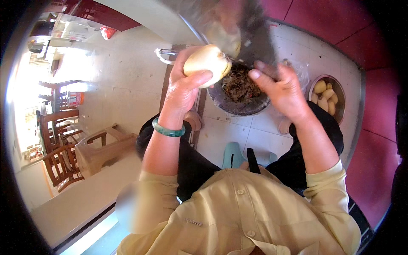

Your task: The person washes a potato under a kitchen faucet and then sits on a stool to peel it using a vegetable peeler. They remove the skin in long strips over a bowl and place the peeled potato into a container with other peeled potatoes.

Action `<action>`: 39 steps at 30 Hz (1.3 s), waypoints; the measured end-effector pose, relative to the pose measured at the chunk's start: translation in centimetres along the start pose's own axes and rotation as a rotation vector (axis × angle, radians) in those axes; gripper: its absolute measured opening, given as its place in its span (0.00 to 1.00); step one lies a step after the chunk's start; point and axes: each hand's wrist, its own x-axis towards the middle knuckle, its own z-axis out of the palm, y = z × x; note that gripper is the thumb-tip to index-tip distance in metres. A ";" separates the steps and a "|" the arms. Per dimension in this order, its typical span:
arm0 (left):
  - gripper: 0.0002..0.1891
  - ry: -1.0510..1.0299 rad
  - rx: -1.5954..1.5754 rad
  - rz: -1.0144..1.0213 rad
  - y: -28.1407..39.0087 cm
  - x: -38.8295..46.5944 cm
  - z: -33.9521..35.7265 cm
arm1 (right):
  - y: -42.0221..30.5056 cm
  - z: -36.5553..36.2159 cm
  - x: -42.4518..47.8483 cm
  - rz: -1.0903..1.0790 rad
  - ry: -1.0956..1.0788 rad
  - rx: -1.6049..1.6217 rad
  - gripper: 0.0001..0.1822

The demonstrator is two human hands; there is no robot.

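My left hand [186,84] holds a pale, peeled root vegetable [207,65], perhaps a lotus root, with its darker end towards the right. My right hand [283,87] is raised beside it, thumb and fingers around a small dark tool [269,69], probably a knife or peeler; blur hides its exact form. Below and between both hands stands a dark round tub [239,110] containing brown scraps [240,84]. Just beyond, another person's blurred hand [228,16] is at a second pale vegetable [224,40].
A metal bowl [343,98] of pale peeled vegetables stands on the tiled floor at the right. Clear plastic [299,71] lies beside the tub. A plastic stool [98,146] and wooden chairs [62,156] are at the left. Red cabinet panels [379,98] line the right side.
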 end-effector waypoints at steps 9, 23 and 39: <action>0.30 -0.239 -0.089 -0.135 -0.6 -0.3 -1.4 | -1.5 -3.5 0.4 0.325 -0.054 0.450 0.15; 0.30 -0.354 -0.003 -0.238 -1.0 -0.1 -2.3 | -0.9 -3.7 0.1 0.338 -0.262 0.271 0.16; 0.30 -0.326 0.036 -0.244 -0.5 -0.3 -2.0 | -0.7 -3.4 -0.2 0.375 -0.313 0.255 0.14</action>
